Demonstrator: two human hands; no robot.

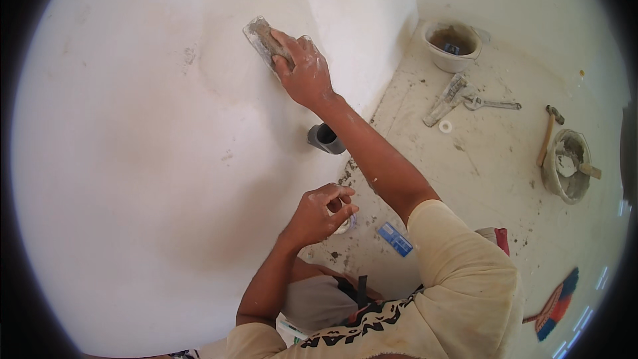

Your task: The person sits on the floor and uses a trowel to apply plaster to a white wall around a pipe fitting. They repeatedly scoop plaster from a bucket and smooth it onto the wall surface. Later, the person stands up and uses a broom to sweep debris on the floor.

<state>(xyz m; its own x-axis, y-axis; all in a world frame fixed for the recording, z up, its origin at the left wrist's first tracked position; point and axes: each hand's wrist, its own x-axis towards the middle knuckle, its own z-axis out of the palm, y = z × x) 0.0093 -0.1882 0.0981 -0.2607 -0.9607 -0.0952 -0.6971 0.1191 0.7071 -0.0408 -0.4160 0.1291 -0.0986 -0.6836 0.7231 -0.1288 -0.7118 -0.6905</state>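
Gripped in the right hand (307, 70), up at a broad white wall (133, 159): one grey-smeared hand float (258, 32), fingers bent over one long side, thumb along the other, closed around the tool. Held aslant, long axis running from upper left to lower right of the view, free end pointing up and left, away from the forearm; near end covered by the hand. Underside turned toward the wall, hidden from the camera.

Raised lower down, close to the body: one left hand (316, 211), empty-looking at the fingertips, fingers bent, thumb apart from forefinger by a small gap. Partly visible behind those fingers, one pale rounded item (343, 228); impossible to say whether held or merely in line behind.

Between the two hands, near the foot of the wall, one dark grey pipe end (317, 137), partly covered by the right forearm.

Counted across the pale floor (478, 159): two basins, one pale basin (455, 64) near the corner with one small blue item (452, 48) inside, one smeared basin (568, 196) farther right with one short handle (590, 171) jutting over the rim. Lying between: one long flat tool (443, 101), one adjustable wrench (498, 104) just beside, one white ring (441, 128). Next to the smeared basin, one hammer (547, 139). Nearer the body, one blue card (395, 239); at lower right, one red-and-blue brush (558, 304).
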